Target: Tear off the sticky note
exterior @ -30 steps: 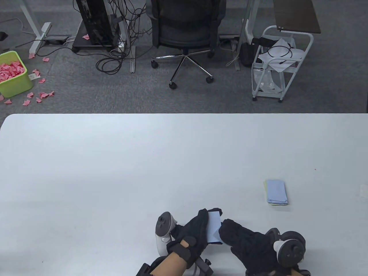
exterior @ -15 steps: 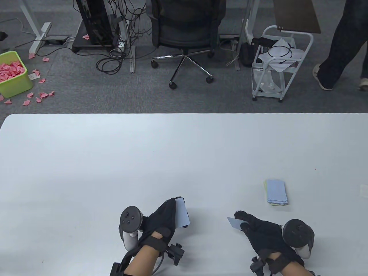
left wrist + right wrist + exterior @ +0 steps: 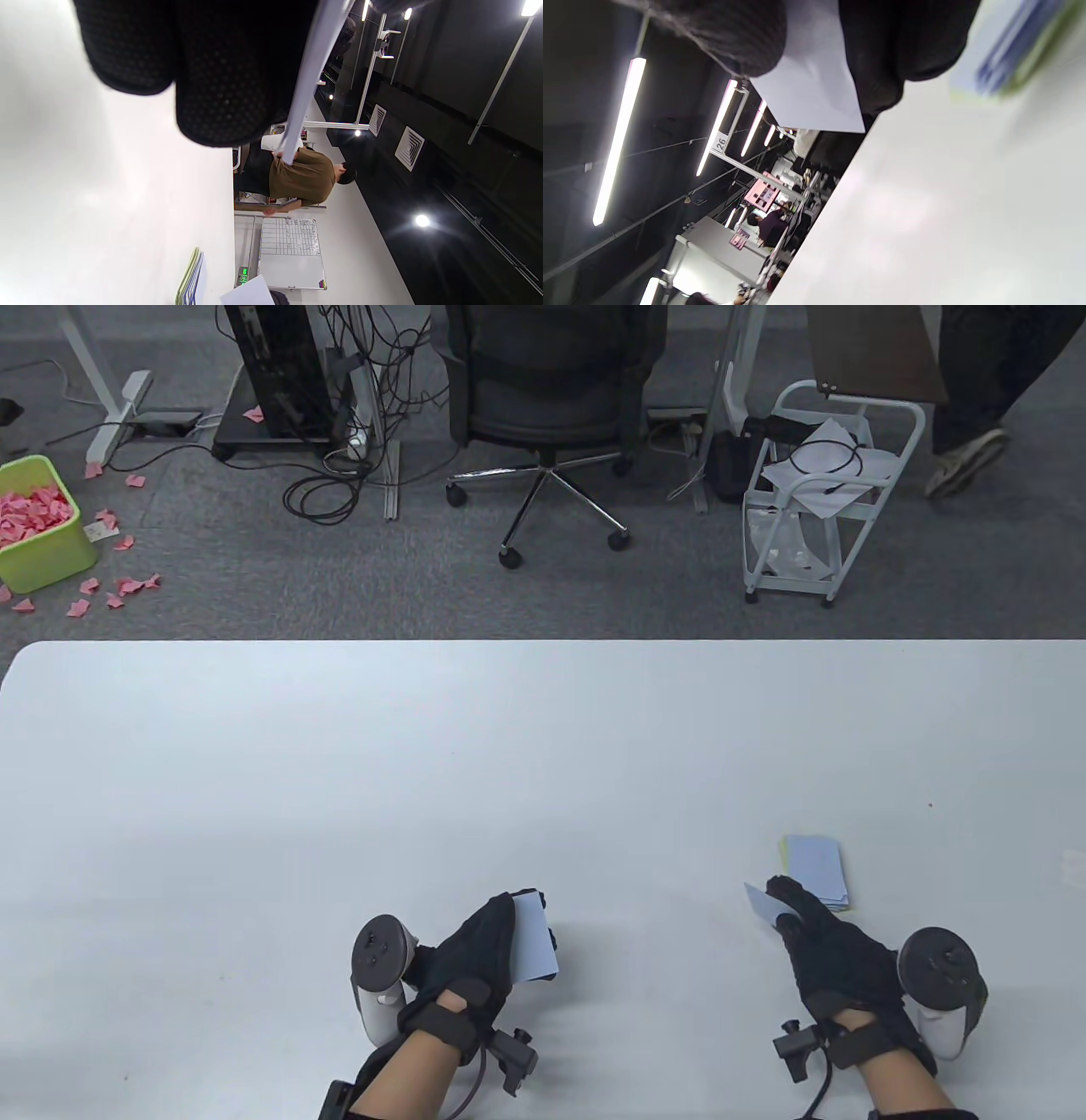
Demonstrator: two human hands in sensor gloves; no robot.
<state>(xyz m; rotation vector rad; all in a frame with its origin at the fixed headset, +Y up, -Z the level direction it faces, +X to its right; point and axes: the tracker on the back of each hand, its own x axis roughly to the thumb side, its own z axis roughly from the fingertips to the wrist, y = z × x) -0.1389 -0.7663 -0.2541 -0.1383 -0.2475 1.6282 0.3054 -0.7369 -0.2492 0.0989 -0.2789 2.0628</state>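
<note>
My left hand (image 3: 475, 954) grips a pale blue sticky note pad (image 3: 534, 937) near the table's front edge, left of centre. In the left wrist view the pad (image 3: 307, 80) shows edge-on beside my gloved fingers (image 3: 225, 84). My right hand (image 3: 827, 950) pinches a single torn-off blue note (image 3: 764, 903) and holds it just left of a small pile of blue and green notes (image 3: 816, 872) on the table. In the right wrist view the note (image 3: 810, 80) sits between my fingers, with the blurred pile (image 3: 1014, 55) beside it.
The white table (image 3: 509, 763) stretches far and left of my hands. Beyond its far edge on the floor stand an office chair (image 3: 547, 407), a white cart (image 3: 814, 492), and a green bin (image 3: 38, 521) of pink paper scraps.
My hands pulled apart and a single note came off the pad with the right hand. The right hand then carried the note right and farther, to the pile. The left hand moved left with the pad.
</note>
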